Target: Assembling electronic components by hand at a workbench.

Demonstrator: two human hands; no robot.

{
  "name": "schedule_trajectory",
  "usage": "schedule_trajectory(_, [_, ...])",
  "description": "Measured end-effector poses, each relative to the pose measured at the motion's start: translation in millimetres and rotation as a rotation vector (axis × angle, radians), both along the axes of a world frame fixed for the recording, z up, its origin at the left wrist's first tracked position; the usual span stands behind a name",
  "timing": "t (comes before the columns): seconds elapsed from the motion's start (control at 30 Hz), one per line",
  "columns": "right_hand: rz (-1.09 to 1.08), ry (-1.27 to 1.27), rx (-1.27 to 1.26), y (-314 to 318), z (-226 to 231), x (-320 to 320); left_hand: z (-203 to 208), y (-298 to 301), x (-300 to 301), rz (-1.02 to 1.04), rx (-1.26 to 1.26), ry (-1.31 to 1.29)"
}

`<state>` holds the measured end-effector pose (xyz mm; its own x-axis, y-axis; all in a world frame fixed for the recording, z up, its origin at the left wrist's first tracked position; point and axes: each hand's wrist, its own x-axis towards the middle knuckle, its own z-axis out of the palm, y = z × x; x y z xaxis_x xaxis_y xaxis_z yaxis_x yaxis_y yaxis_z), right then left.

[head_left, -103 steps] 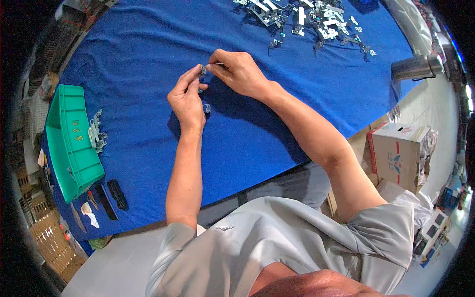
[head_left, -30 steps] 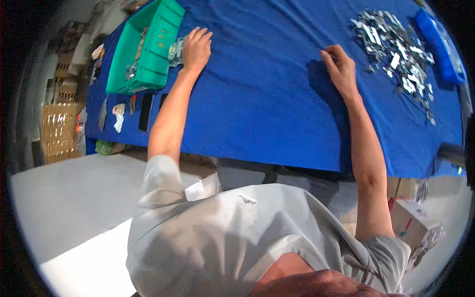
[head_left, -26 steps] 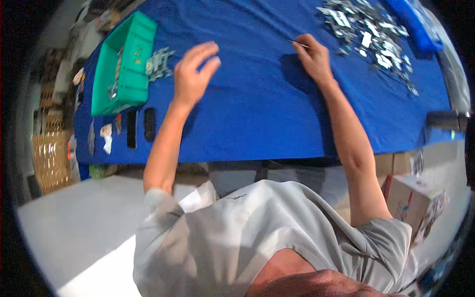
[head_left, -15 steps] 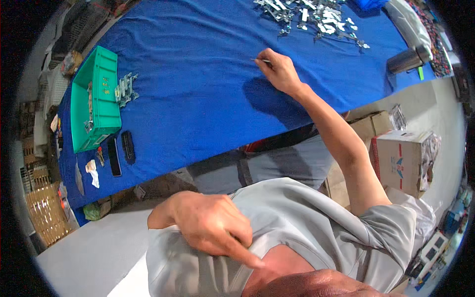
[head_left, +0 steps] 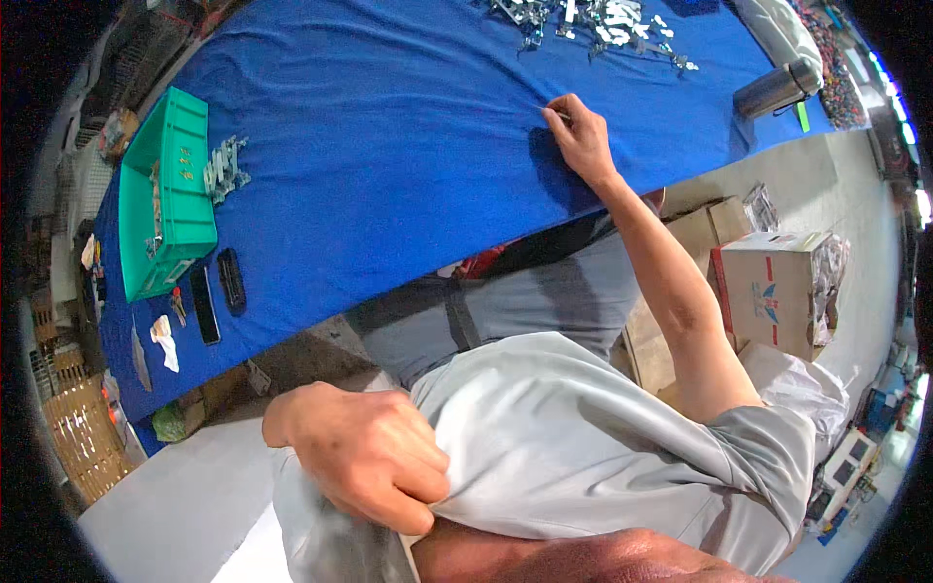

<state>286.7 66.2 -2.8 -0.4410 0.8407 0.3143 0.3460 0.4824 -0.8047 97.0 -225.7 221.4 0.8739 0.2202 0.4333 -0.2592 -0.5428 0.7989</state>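
Observation:
My left hand (head_left: 364,457) is at the neckline of my grey shirt (head_left: 544,428), its fingers closed on the collar cloth and pulling it out. Over the blue cloth my right hand (head_left: 583,141) is closed in a pinch around a small thin item, mostly hidden by the fingers; its kind I cannot make out. Beyond that hand lies a loose pile of small metal parts (head_left: 617,29). A second cluster of metal parts (head_left: 225,170) rests against the green crate (head_left: 190,175) on the left.
A phone (head_left: 204,303), a black case (head_left: 231,280), keys (head_left: 178,306) and a crumpled tissue (head_left: 163,342) lie near the crate. A steel flask (head_left: 776,89) is at the table's right end. Cardboard boxes (head_left: 773,291) stand on the floor to the right.
My left hand has gone from a pointing finger near the neck to gripping the collar. My right hand has shifted right, still pinched. The whole view has shifted slightly.

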Motion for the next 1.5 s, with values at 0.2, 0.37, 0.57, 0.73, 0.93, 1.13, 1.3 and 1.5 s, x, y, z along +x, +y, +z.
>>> schedule_trajectory(0.2, [0.017,0.037,0.075,3,-8,-3,-21,-25,0,0.27,-0.693,-0.72])
schedule_trajectory(0.37, [0.02,0.033,0.046,0,2,-1,-27,-18,29,0.492,-0.747,-0.733])
schedule_trajectory(0.57, [0.029,0.009,0.014,12,-9,7,-36,-58,28,0.663,-0.861,-0.771])
schedule_trajectory(0.73, [0.077,0.044,0.088,8,-8,8,-31,-90,53,0.694,-0.996,-0.761])
schedule_trajectory(0.93, [0.087,0.06,-0.036,5,-6,4,-39,-57,62,0.844,-1.054,-0.703])
schedule_trajectory(1.13, [0.054,0.01,0.072,13,-13,8,-15,-61,91,0.989,-1.108,-0.612])
schedule_trajectory(1.3, [0.027,-0.036,0.06,9,-9,6,1,-63,109,1.098,-1.143,-0.542])
schedule_trajectory(1.5, [0.03,-0.023,0.055,9,-10,6,1,-48,108,1.184,-1.205,-0.459])
